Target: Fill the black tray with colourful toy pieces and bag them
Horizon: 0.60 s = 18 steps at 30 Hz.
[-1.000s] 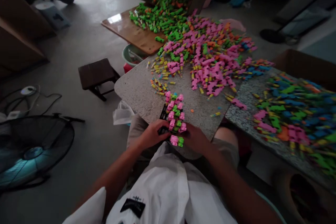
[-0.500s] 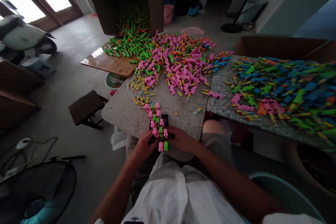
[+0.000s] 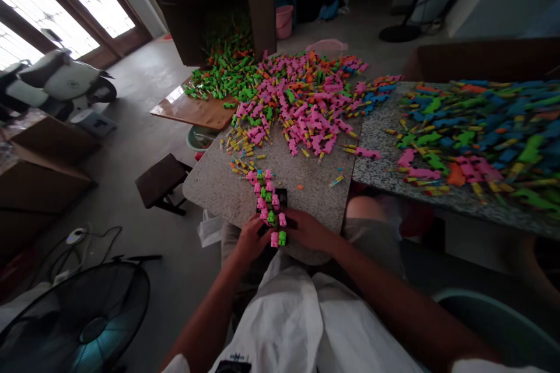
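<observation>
Two staggered rows of small pink and green toy pieces (image 3: 263,198) run toward me over a black block (image 3: 282,195) at the near edge of the stone-topped table. My left hand (image 3: 252,239) is at their left side, fingers curled in against the near pieces. From the right, my right hand (image 3: 310,229) reaches to the same near end, its fingers bent and partly in shadow. What either hand grips is too dark and small to make out. A pink and a green piece (image 3: 279,239) sit side by side between the hands, closest to me.
A heap of pink toys (image 3: 306,111) covers the table's far part, beside green toys (image 3: 227,78) spilling from a cardboard box (image 3: 262,17). Mixed toys (image 3: 481,134) fill the right-hand granite surface (image 3: 371,128). A stool (image 3: 161,180) and a fan (image 3: 94,326) stand at left.
The whole view has shifted, so the table and hands appear slightly further right. My right fingers are closer around the near pieces; the rows look much the same.
</observation>
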{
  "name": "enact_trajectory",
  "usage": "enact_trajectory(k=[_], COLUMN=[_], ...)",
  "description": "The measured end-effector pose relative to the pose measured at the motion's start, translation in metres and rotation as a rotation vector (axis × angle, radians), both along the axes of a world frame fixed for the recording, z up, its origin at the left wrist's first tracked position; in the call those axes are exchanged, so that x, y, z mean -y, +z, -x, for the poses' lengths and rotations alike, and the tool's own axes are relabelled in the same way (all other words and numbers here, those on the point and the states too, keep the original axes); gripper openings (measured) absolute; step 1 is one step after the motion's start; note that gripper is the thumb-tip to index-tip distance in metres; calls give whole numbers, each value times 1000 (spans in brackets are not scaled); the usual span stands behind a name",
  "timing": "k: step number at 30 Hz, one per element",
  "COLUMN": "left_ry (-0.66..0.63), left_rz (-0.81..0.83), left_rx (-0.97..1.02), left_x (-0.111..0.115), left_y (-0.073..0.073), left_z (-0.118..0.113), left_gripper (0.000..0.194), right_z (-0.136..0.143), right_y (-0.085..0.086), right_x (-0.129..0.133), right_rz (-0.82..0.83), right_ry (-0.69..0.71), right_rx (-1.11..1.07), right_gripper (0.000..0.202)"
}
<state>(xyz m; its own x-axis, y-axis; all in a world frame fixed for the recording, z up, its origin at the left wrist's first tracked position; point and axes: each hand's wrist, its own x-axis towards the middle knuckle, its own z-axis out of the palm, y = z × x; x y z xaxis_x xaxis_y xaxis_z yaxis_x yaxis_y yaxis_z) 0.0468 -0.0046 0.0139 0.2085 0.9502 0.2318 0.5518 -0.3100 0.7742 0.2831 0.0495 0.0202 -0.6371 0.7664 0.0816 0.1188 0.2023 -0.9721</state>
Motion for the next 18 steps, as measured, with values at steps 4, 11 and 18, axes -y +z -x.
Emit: enact_trajectory(k=[4, 11, 18], left_ry=[53, 59, 69], left_rz=[-22, -42, 3], left_rx=[-23, -30, -58], left_x=[1, 1, 1], left_y=[-5, -8, -12], left_z=[-5, -6, -5], left_gripper=[23, 26, 21], right_z=[-1, 1, 2], right_y=[-2, -1, -2], right_x=[-1, 3, 4], right_rz=[25, 45, 44], right_ry=[18, 0, -33], right_rx=[-12, 13, 33], right_gripper=[36, 37, 28])
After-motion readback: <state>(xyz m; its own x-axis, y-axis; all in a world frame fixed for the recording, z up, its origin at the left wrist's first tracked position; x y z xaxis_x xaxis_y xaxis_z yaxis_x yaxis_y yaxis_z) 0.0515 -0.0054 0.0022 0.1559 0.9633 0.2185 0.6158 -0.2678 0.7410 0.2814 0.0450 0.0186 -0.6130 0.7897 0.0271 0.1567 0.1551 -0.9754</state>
